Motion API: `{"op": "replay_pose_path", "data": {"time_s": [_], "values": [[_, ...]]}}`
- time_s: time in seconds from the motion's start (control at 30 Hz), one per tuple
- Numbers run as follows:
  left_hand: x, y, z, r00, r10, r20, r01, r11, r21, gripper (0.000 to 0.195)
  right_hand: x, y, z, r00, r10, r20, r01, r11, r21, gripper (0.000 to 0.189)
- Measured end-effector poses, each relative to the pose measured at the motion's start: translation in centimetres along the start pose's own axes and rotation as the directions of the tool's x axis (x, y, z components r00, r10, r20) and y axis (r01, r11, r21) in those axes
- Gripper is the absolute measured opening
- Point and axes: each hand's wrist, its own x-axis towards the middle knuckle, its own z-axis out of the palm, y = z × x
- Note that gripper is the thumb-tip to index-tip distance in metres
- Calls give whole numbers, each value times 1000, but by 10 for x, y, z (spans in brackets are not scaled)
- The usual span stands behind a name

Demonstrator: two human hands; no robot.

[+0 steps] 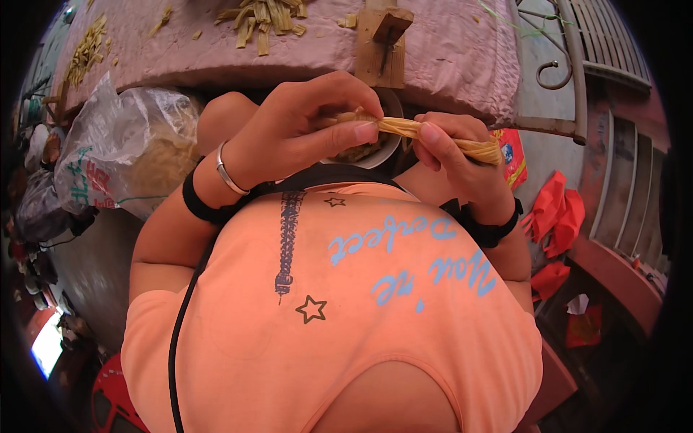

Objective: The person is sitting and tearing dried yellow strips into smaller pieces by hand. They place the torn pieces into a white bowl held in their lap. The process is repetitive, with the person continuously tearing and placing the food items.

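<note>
Between both hands runs a twisted, pale yellow strip (398, 126) that looks like dried plant fibre. My left hand (325, 116), with a metal bangle at the wrist, pinches it between thumb and fingers; more yellowish material shows inside its curled fingers. My right hand (452, 138) grips the strip a short way to the right, and a wider folded part emerges beyond the fingers. Beneath the hands, partly hidden, is a round bowl (393, 149) with yellowish pieces inside. In front of the hands, a wooden fixture (371, 59) with a dark thin metal part lies at the table edge.
A pink quilted cloth (319, 57) covers the table ahead, bearing a heap of short folded yellow pieces (265, 19) and another pile (86, 51). A clear plastic bag (127, 146) with yellowish contents stands left. At right are a metal frame (579, 70) and red bags (557, 211).
</note>
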Motion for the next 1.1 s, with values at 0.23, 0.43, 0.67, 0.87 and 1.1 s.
{"op": "replay_pose_path", "data": {"time_s": [0.23,0.43,0.67,0.87,1.1], "values": [[-7,-8,-3,994,82,-67,-87,994,-64,12,-10,-7,-1,998,55,21,-56,996,65,39],[4,-31,-26,973,-28,-229,7,996,-91,22,12,23,24,964,250,-94,-213,931,296,45],[24,-9,-15,998,-1,-59,-17,949,-314,33,6,38,0,754,392,527,-492,869,58,49],[32,-8,-9,924,311,221,-381,791,479,49,11,18,-18,991,120,64,-125,989,81,45],[37,-11,-3,931,314,188,-366,799,477,42,21,14,-3,991,-67,-114,58,996,-74,33]]}}
